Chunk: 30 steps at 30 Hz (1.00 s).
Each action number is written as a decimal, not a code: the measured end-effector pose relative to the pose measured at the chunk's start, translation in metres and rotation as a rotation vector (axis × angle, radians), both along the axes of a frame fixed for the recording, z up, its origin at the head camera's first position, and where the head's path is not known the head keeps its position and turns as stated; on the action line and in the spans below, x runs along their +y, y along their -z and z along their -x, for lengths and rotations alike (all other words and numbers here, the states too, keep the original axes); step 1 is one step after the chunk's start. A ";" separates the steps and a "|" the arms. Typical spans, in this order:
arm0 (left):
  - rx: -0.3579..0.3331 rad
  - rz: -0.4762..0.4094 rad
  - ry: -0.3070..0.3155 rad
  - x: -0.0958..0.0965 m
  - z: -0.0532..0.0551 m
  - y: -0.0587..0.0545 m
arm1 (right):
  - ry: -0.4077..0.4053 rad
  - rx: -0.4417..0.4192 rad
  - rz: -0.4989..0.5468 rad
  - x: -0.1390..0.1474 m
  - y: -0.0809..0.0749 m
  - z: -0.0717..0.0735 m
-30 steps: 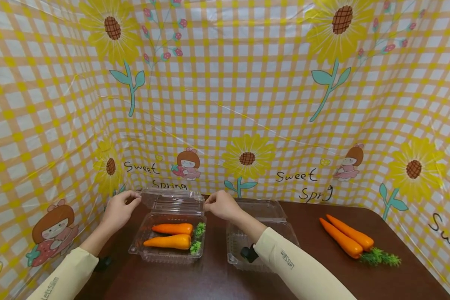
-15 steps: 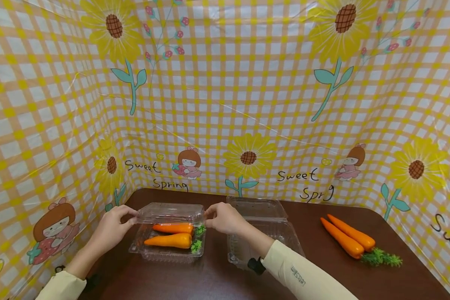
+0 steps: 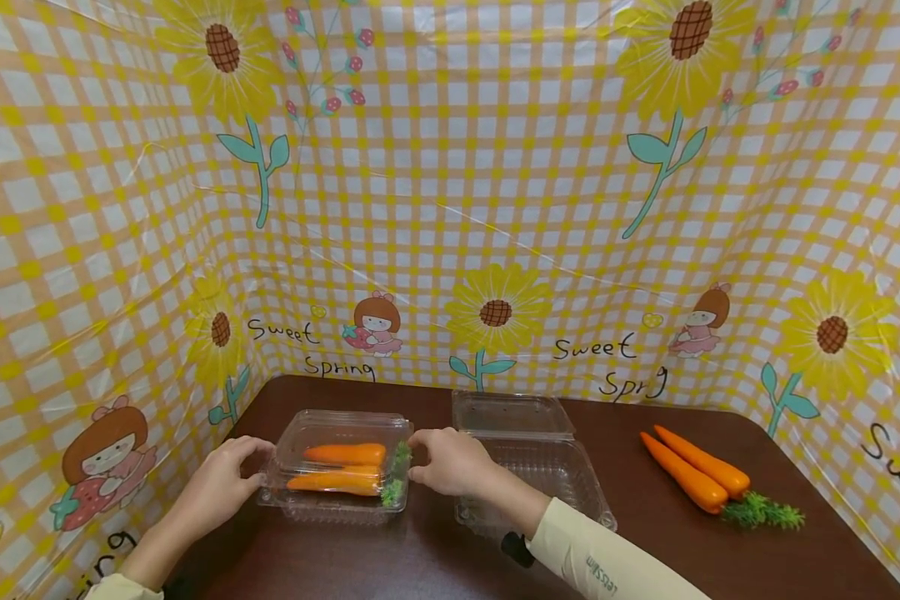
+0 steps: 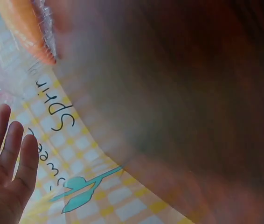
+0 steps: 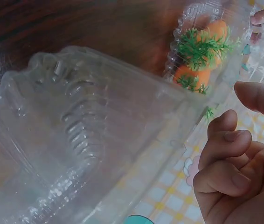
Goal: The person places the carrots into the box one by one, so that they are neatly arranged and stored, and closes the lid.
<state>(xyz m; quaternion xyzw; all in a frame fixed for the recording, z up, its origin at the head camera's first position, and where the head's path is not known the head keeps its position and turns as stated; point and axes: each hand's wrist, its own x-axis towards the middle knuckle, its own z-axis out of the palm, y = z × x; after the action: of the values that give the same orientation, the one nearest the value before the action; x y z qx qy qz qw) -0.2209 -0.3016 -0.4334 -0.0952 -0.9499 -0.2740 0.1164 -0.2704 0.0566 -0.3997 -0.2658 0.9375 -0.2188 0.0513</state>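
Observation:
In the head view, a clear plastic clamshell box (image 3: pixel 345 512) at the left holds two orange carrots (image 3: pixel 345 455) with green tops. Its see-through lid (image 3: pixel 330 425) is tilted down over them, front edge slightly raised. My left hand (image 3: pixel 217 479) holds the lid's left side between thumb and forefinger. Opposite it, my right hand (image 3: pixel 453 462) holds the right side, thumb low and forefinger above. The left wrist view has the other left fingers (image 4: pixel 22 158) extended. In the right wrist view, the right fingers (image 5: pixel 225 158) are bent beside the box.
A second clear clamshell box (image 3: pixel 547 475) stands right of the first with its lid folded back. Two more carrots (image 3: pixel 690 475) lie together on the brown table (image 3: pixel 390 562) at the right. Checked sunflower cloth (image 3: pixel 420 225) walls in the back and sides.
The left box's lid has swung from standing back to down over the carrots. Both hands have come down and nearer with it. The second box and the loose carrots have stayed put.

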 end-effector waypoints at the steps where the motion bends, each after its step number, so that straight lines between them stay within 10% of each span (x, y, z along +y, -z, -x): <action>1: -0.009 -0.001 0.003 0.000 -0.001 0.001 | 0.002 0.003 -0.006 0.000 0.001 -0.001; 14: -0.086 -0.131 0.069 -0.005 -0.006 0.006 | 0.029 -0.024 -0.032 -0.004 0.002 -0.007; 30: -0.530 -0.349 0.081 -0.012 -0.003 0.006 | -0.046 -0.330 0.092 -0.008 0.001 -0.012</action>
<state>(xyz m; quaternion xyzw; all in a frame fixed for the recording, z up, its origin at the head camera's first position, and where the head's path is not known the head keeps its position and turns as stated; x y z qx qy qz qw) -0.2183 -0.3139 -0.4393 -0.0368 -0.8814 -0.4523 -0.1314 -0.2584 0.0485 -0.4007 -0.2496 0.8990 -0.3009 0.1972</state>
